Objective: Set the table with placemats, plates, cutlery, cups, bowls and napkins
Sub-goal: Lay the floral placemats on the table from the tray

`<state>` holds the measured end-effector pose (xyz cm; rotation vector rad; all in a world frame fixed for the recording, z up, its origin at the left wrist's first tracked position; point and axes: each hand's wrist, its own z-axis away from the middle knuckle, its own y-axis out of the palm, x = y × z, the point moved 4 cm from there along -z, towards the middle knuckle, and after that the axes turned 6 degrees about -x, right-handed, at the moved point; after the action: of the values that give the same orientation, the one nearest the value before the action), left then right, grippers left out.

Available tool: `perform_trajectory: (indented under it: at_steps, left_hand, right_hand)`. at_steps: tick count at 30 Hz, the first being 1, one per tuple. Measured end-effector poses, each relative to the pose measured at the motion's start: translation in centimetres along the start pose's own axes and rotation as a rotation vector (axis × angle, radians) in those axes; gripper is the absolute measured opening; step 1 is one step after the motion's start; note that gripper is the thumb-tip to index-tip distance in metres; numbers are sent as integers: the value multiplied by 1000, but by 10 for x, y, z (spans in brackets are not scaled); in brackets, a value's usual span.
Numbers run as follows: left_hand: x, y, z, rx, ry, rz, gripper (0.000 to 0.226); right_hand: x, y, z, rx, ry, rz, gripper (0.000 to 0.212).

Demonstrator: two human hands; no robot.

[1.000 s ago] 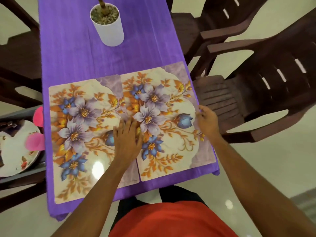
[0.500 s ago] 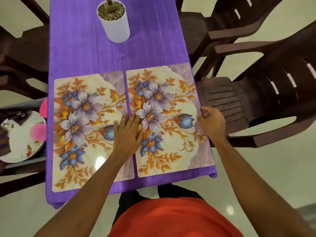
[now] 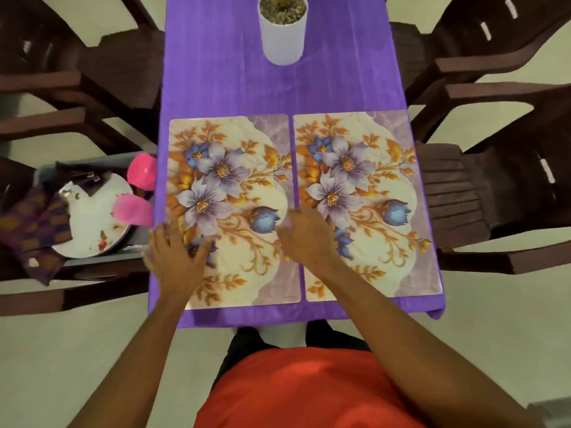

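Two floral placemats lie side by side on the purple tablecloth (image 3: 278,91). My left hand (image 3: 176,257) rests flat, fingers spread, on the left edge of the left placemat (image 3: 234,168). My right hand (image 3: 304,239) lies flat across the narrow gap between that mat and the right placemat (image 3: 370,168). Neither hand holds anything. To the left of the table, a grey tray (image 3: 92,257) on a chair carries a white floral plate (image 3: 92,217), two pink cups (image 3: 142,171) and folded patterned napkins (image 3: 34,223).
A white cylindrical plant pot (image 3: 282,32) stands at the far middle of the table. Dark brown chairs (image 3: 482,193) flank the table on both sides. The table's near edge is right in front of my body.
My left hand moved from the gap between the mats to the left mat's outer edge. My right hand moved from the right mat's outer edge to the gap. The mats now sit straighter.
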<state>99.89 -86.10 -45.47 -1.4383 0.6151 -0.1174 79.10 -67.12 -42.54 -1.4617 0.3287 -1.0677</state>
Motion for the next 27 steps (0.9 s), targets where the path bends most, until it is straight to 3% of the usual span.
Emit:
perform_trajectory:
  at_steps: [3, 7, 10, 15, 27]
  left_hand:
    - [31, -9, -14, 24, -132, 173, 88]
    - [52, -11, -29, 114, -210, 561, 57]
    - [63, -18, -40, 172, -243, 576, 40]
    - [81, -21, -56, 241, -214, 606, 29]
    - [71, -46, -59, 108, -119, 504, 16]
  right_hand:
    - [14, 18, 3, -40, 30, 138, 50]
    - [29, 31, 10, -98, 7, 225, 61]
    - [41, 40, 13, -137, 64, 243, 65]
    - [55, 51, 19, -233, 80, 225, 50]
    - [60, 47, 20, -239, 288, 35, 39]
